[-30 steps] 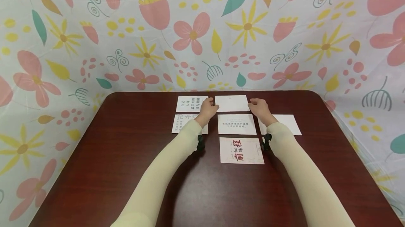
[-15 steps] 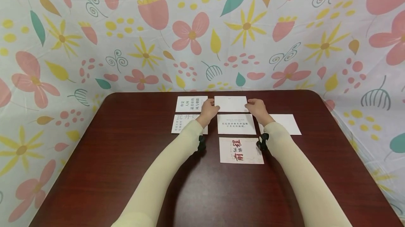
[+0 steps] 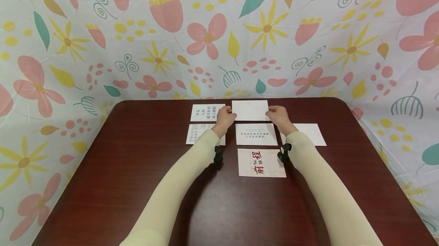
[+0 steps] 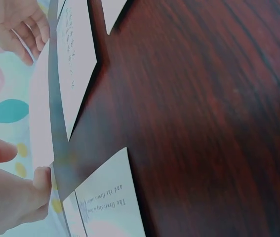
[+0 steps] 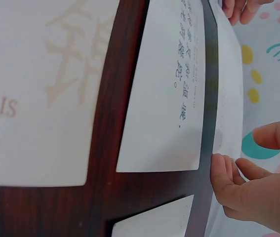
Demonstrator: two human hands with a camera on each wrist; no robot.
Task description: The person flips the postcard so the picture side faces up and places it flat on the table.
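A nearly blank white card (image 3: pixel 249 110) stands in the middle of the back row, its far edge seemingly tipped up. My left hand (image 3: pixel 224 120) pinches its left edge near the lower corner, and my right hand (image 3: pixel 280 118) pinches the right edge. In the left wrist view the left hand's thumb (image 4: pixel 42 178) meets the corner of this card (image 4: pixel 41 108), while another finger sticks out away from it. The right wrist view has the right hand (image 5: pixel 258 192) with bent fingertips at the card's (image 5: pixel 230 98) corner and one finger raised.
Close in front lies a card with small printed lines (image 3: pixel 256 134), then a pinkish card with red characters (image 3: pixel 262 163). Two text cards (image 3: pixel 202 112) lie on the left, partly under the left arm. A white card (image 3: pixel 313 134) sits right. A floral cloth (image 3: pixel 209 67) hangs behind the table (image 3: pixel 137 185).
My right hand has come in from beside the card to its right edge and taken hold. The card's far edge has since risen a little. My left hand has barely moved.
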